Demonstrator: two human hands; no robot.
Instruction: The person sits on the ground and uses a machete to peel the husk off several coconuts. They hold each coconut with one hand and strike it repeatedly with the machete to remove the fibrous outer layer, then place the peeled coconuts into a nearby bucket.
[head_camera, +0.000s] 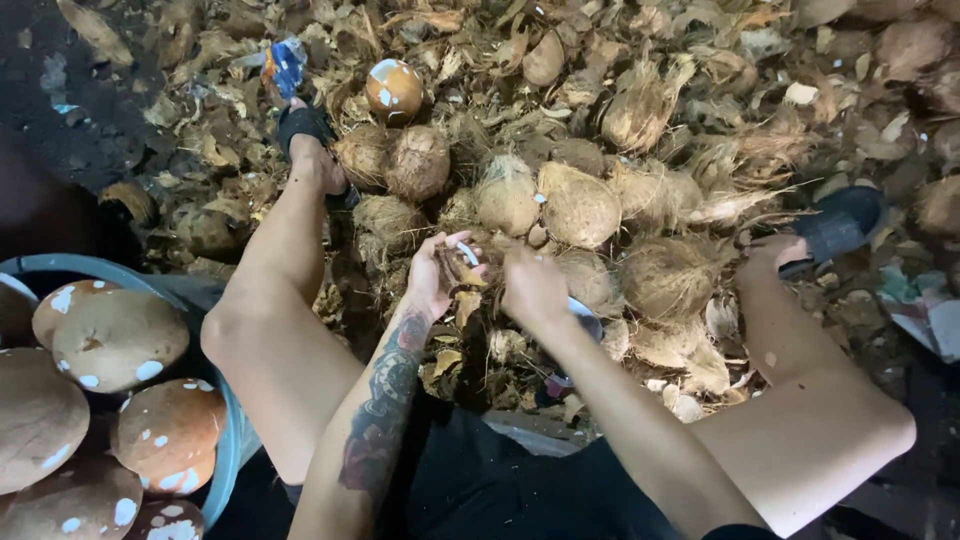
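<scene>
head view: the left hand (432, 275) and the right hand (533, 288) meet low over a heap of husked coconuts (577, 205), fingers curled and pinching a small brown piece of coconut (466, 283) between them (its exact shape is hard to make out). a curved metal blade (585, 312) shows just beside the right hand; whether that hand grips it, i cannot tell. dry husk scraps (690, 350) lie all around. at the left, a blue tub (232, 440) holds peeled coconuts (118, 338). both feet in black sandals (840, 222) rest on the heap.
</scene>
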